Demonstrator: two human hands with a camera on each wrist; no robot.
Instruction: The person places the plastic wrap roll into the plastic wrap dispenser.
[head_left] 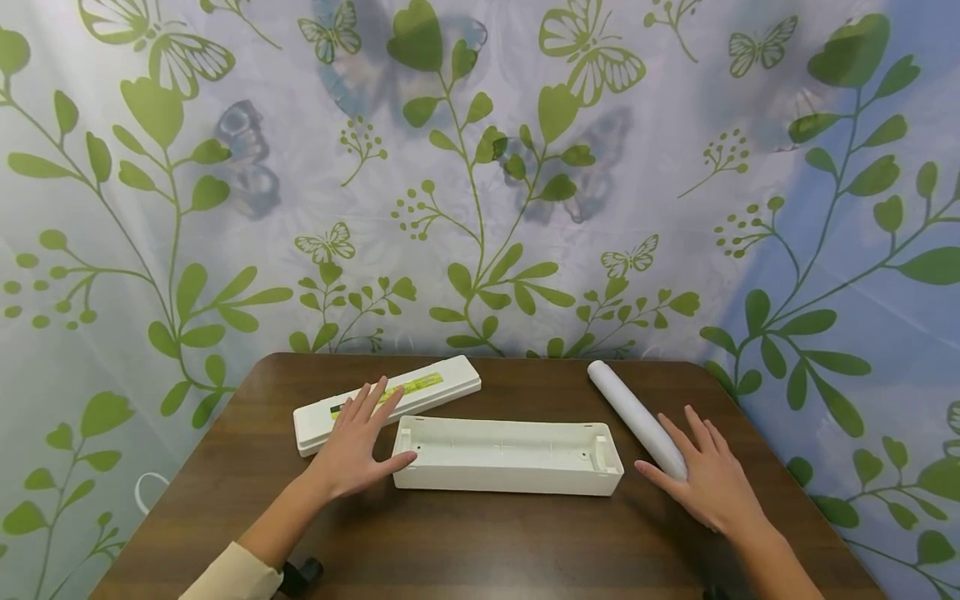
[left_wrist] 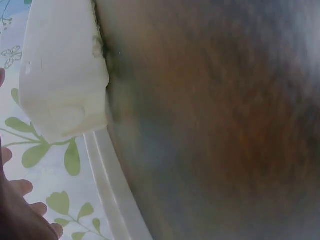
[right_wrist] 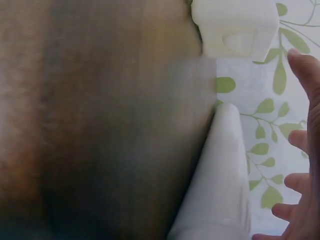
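A long white open box [head_left: 504, 479] sits in the middle of the table, its hollow side up. Behind it to the left lies a flat white lid [head_left: 450, 379] with a yellow-green label. A white roll [head_left: 637, 417] rests at an angle to the right of the box. My left hand [head_left: 352, 454], fingers spread, is beside the box's left end and overlaps the lid in the head view. With fingers apart, my right hand [head_left: 708, 475] hovers by the near end of the roll. Neither hand holds anything. The wrist views show the box end [left_wrist: 67, 112] and the roll [right_wrist: 217, 180] close by.
The brown wooden table [head_left: 480, 546] has rounded far corners. A curtain [head_left: 480, 208] printed with green leaves and butterflies hangs right behind it. A small black object [head_left: 302, 577] shows by the left sleeve, and a white loop [head_left: 150, 492] hangs off the left edge.
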